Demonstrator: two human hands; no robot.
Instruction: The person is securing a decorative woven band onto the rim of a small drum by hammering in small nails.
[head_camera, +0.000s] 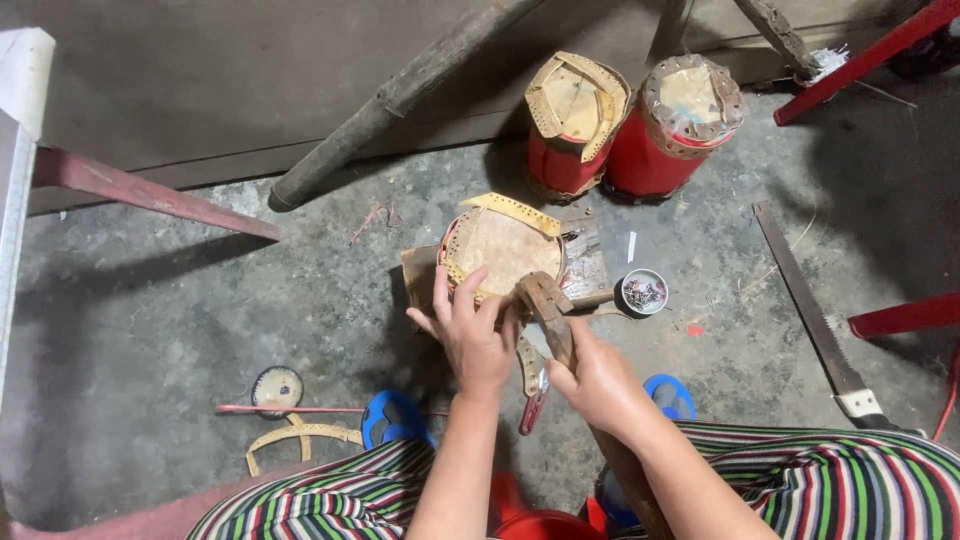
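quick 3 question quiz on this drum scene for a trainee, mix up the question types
1. True or false: the left hand rests on the small drum on the wooden block.
2. How many red drums stand behind it? A one, B two, C four.
3. What long tool lies on the floor at right?

Key: 1 true. 2 B. 3 a saw. The right hand grips a wooden mallet.

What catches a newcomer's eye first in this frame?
The two hands at centre: the left hand steadies a small drum on a wooden block, while the right hand grips a wooden mallet at its rim. Behind stand two red drums; a saw lies right.
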